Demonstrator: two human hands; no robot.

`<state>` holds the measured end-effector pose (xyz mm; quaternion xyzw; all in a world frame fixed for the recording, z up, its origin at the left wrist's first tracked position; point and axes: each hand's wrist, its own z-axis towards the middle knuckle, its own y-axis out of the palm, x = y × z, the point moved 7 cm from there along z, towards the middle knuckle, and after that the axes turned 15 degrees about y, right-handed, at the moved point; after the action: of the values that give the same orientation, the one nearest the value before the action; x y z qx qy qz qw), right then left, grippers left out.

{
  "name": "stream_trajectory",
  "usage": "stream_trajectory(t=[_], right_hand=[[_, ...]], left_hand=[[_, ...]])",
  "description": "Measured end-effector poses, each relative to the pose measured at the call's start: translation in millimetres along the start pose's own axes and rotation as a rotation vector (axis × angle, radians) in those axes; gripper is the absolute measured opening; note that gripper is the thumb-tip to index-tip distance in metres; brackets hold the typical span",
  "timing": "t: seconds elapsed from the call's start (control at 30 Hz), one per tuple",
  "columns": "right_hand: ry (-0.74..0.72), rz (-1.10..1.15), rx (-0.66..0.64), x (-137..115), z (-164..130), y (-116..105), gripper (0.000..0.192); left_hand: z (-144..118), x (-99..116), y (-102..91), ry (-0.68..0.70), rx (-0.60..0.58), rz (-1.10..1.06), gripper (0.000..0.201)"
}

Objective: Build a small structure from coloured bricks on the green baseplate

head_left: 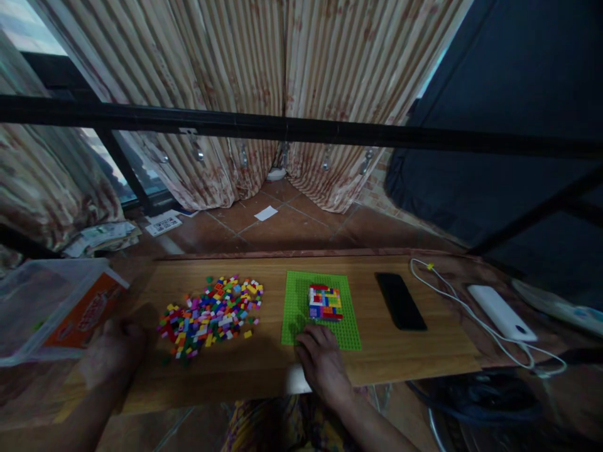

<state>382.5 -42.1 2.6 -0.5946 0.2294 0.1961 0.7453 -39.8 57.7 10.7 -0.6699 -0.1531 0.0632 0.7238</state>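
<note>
Far left, off the worktop's left end: a clear plastic bin with an orange box leaning in it.

Left hand rests at the worktop's near-left corner, blurred and in shadow; whether the fingers are curled or spread cannot be told. It holds nothing that shows. Just beside it, to its right, lies a loose heap of small coloured bricks, spread over the left half of the board, closer to the far edge than the near one.

Centre: a green baseplate lies flat, reaching nearly from far edge to near edge. A small block of stacked bricks, red, yellow, blue and white, sits on its far-right part.

Right hand lies at the near edge, fingers relaxed and lightly spread, gripping nothing, fingertips touching the baseplate's near edge, apart from the stacked block.

Right of the baseplate: a black phone, flat, screen dark. Further right, past the worktop's right end, a white power bank with a white cable looping from it.
</note>
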Motion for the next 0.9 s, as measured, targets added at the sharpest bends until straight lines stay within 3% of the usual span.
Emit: stream_trajectory(t=[0.17,0.27,0.4,0.43,0.53,0.63,0.73,0.9], right_hand=[[-0.031,0.075,-0.044,-14,-18,-6,0.015],[-0.047,0.180,0.003,-14,-10,-34,0.016],[0.192,0.307,0.314,29,36,-88,0.020],[0.258,0.339,0.311,42,50,-92,0.025],[0.391,0.444,0.093,73,85,-75,0.038],[0.466,0.485,-0.066,89,93,-50,0.040],[0.516,0.518,-0.115,96,88,-37,0.042],[0.579,0.595,-0.127,99,85,-33,0.042]], left_hand=[[-1,2,-2.0,-0.020,-0.023,0.057,0.045],[-2,3,-3.2,-0.023,-0.010,0.083,0.046],[-1,-1,0.7,-0.031,0.001,0.094,0.048],[-1,-2,1.6,-0.032,0.006,0.092,0.049],[0,-3,3.3,-0.035,0.010,0.086,0.050],[0,-2,2.9,-0.041,0.003,0.092,0.050],[-1,1,0.5,-0.043,-0.004,0.094,0.050],[-3,6,-3.8,-0.049,-0.008,0.103,0.050]])
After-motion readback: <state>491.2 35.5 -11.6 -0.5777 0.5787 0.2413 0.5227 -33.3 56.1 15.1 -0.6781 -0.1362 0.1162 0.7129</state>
